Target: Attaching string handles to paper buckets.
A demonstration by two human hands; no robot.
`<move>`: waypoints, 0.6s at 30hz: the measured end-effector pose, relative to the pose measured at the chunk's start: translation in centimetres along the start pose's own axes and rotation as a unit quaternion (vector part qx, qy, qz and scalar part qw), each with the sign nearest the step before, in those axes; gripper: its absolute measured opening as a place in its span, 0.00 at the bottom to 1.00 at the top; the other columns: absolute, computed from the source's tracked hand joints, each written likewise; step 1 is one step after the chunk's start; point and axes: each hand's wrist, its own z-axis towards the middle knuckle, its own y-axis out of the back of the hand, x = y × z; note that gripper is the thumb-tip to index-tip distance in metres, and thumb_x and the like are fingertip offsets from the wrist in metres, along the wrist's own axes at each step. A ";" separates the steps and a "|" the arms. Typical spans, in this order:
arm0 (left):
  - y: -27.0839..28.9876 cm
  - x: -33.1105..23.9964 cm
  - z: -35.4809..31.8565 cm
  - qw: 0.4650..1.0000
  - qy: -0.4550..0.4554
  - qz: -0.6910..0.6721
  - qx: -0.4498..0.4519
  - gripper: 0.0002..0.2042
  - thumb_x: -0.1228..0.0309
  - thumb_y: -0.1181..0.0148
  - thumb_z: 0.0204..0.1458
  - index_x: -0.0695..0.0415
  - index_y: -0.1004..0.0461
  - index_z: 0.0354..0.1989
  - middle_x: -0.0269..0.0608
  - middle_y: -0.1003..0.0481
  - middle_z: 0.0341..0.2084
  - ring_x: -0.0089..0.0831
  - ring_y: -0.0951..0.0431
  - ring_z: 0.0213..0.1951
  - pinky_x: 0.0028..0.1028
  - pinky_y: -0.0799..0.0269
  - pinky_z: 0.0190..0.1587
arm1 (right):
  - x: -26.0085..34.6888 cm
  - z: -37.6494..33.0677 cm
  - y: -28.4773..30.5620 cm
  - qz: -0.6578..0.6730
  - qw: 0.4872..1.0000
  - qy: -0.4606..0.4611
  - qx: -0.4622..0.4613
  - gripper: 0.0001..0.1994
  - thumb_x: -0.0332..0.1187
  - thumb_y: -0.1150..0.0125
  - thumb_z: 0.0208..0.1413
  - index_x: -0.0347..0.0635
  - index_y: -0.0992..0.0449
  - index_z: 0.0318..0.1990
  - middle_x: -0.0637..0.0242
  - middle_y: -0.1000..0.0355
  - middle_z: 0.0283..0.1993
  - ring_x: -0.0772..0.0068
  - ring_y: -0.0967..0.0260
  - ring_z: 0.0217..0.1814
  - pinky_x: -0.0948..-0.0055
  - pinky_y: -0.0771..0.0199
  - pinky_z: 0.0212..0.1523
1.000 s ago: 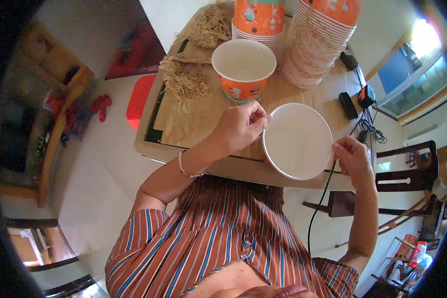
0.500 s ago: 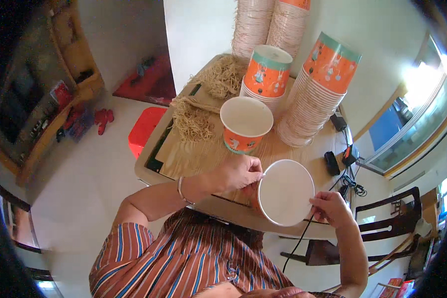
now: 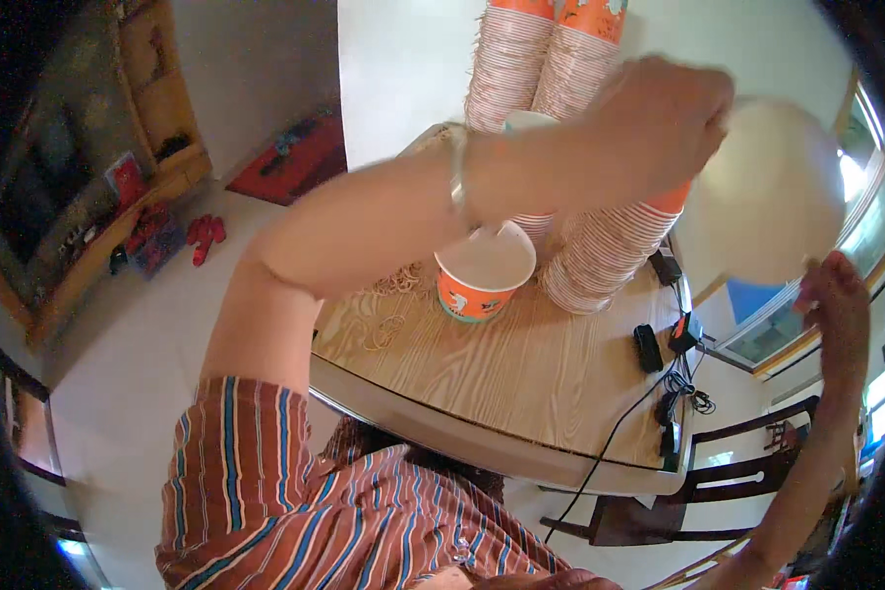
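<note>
Up at the right, a large paper tub (image 3: 772, 192) is held with its pale round mouth facing me, slightly blurred. My left hand (image 3: 674, 108) is closed at its upper left rim, with the forearm stretched across the table. At its lower right rim the fingers of my right hand (image 3: 836, 295) pinch it. An orange and green paper tub (image 3: 484, 280) stands upright on the table, below my left forearm. A tall stack of nested tubs (image 3: 605, 261) rises behind, partly covered by my left hand and forearm.
Two more tall stacks, a left one (image 3: 506, 74) and a right one (image 3: 578, 74), stand at the back. Rubber bands (image 3: 393, 283) lie partly hidden on the wooden table (image 3: 482, 369). A black adapter (image 3: 647, 347) and cables (image 3: 677, 385) lie at the right edge, near a dark chair (image 3: 649, 511).
Both hands have lifted the tub from the table's front edge up and to the right. My left arm has swung across, hiding part of the stacks and the rubber bands.
</note>
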 end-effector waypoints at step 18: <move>-13.6 16.3 8.5 0.980 -0.110 0.033 -0.161 0.10 0.64 0.41 0.51 0.57 0.24 0.36 0.42 0.24 0.29 0.43 0.23 0.34 0.37 0.27 0.35 | -9.9 27.8 -8.9 0.187 0.963 0.188 -0.041 0.08 0.29 0.41 0.55 0.39 0.26 0.41 0.67 0.26 0.34 0.77 0.29 0.36 0.80 0.29 0.39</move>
